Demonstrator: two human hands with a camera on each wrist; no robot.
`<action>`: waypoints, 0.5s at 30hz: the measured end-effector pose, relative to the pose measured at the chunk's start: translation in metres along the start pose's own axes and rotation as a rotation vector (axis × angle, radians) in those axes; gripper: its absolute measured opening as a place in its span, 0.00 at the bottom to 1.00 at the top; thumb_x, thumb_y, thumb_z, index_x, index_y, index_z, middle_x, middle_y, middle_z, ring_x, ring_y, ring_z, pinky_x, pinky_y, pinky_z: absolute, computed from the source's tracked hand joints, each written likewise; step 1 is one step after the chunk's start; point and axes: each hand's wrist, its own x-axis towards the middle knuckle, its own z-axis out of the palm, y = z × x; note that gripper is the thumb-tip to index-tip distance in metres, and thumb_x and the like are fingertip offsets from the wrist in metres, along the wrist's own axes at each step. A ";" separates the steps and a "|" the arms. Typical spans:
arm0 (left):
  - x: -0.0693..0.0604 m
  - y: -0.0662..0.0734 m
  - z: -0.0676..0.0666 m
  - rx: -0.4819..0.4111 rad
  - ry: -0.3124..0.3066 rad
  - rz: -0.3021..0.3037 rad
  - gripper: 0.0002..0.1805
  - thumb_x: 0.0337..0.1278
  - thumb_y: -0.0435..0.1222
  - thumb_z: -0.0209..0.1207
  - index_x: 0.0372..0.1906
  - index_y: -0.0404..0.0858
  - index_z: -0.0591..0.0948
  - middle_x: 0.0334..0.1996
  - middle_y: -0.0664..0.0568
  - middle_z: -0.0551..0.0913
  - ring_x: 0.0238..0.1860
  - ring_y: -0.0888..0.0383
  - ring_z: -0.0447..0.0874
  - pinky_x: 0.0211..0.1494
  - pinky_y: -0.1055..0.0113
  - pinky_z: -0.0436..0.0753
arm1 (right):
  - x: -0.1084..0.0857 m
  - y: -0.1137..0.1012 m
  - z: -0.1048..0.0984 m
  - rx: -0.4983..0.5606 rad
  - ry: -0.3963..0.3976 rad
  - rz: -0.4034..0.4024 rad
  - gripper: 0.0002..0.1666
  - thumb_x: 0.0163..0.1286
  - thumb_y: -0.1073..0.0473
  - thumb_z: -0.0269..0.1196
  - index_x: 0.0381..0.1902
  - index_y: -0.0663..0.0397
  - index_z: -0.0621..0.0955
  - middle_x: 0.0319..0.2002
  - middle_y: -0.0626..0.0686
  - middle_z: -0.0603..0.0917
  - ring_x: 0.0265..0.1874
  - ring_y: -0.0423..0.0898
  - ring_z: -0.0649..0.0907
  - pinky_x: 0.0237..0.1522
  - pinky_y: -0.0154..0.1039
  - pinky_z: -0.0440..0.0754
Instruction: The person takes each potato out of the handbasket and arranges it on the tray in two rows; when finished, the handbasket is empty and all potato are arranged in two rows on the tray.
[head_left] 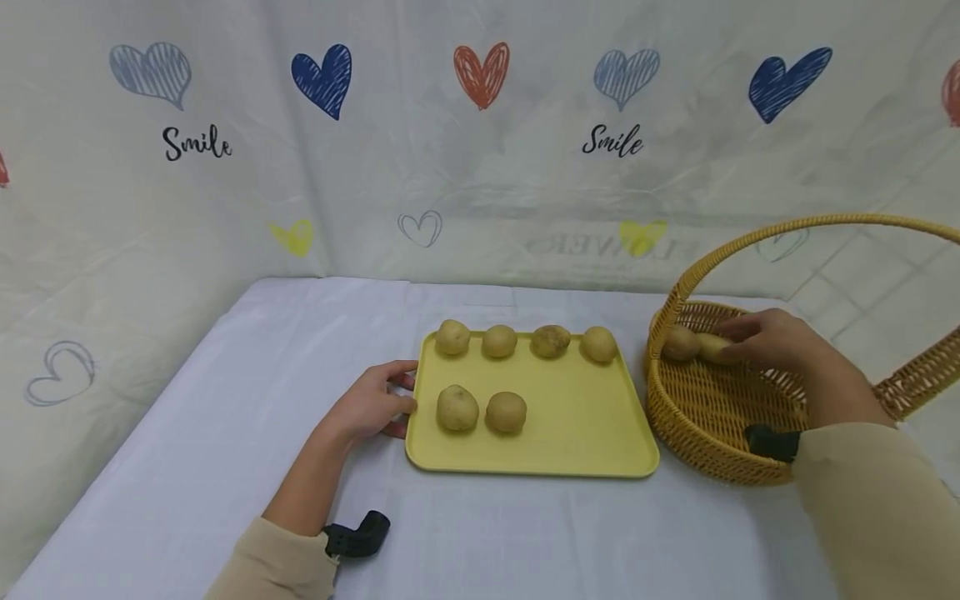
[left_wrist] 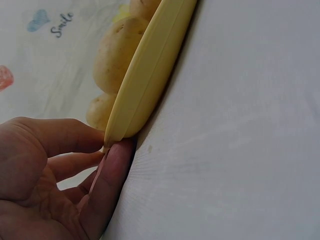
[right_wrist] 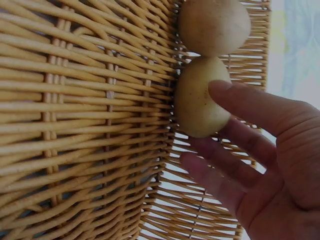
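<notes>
My left hand [head_left: 371,404] pinches the left rim of a yellow tray [head_left: 585,421]; in the left wrist view the thumb is at the rim's top and fingers reach under it. Several potatoes lie on the tray: a back row along the far rim, and two, a larger potato [head_left: 457,408] and a rounder potato [head_left: 506,412], at the front left. Inside a wicker basket [head_left: 686,429], my right hand [head_left: 780,337] holds a potato [right_wrist: 197,100] between thumb and fingers. Touching that one is another potato [right_wrist: 215,25], against the basket's wall.
The basket stands just right of the tray, its tall arched handle [head_left: 810,221] rising over the right forearm. White cloth [head_left: 247,400] covers the table. Behind hangs a pale backdrop [head_left: 390,158] printed with hearts.
</notes>
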 end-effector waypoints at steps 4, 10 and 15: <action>-0.001 -0.002 -0.001 -0.006 0.005 -0.002 0.39 0.60 0.25 0.58 0.78 0.38 0.66 0.61 0.41 0.71 0.39 0.54 0.80 0.35 0.60 0.91 | 0.005 0.000 0.002 -0.034 0.023 0.006 0.41 0.69 0.47 0.68 0.70 0.68 0.73 0.66 0.78 0.71 0.53 0.71 0.81 0.50 0.60 0.85; -0.001 -0.002 -0.001 -0.004 -0.003 0.015 0.38 0.61 0.25 0.57 0.78 0.38 0.65 0.62 0.41 0.71 0.39 0.55 0.80 0.35 0.60 0.91 | 0.006 0.005 0.003 -0.053 0.037 0.005 0.41 0.67 0.44 0.70 0.69 0.64 0.76 0.65 0.76 0.75 0.57 0.72 0.78 0.53 0.64 0.81; 0.000 -0.001 0.000 -0.005 -0.009 0.017 0.38 0.61 0.25 0.58 0.78 0.37 0.66 0.61 0.41 0.71 0.38 0.55 0.80 0.34 0.60 0.90 | 0.003 0.006 0.004 -0.015 0.022 0.021 0.41 0.69 0.45 0.68 0.70 0.67 0.74 0.64 0.77 0.75 0.56 0.70 0.79 0.50 0.58 0.84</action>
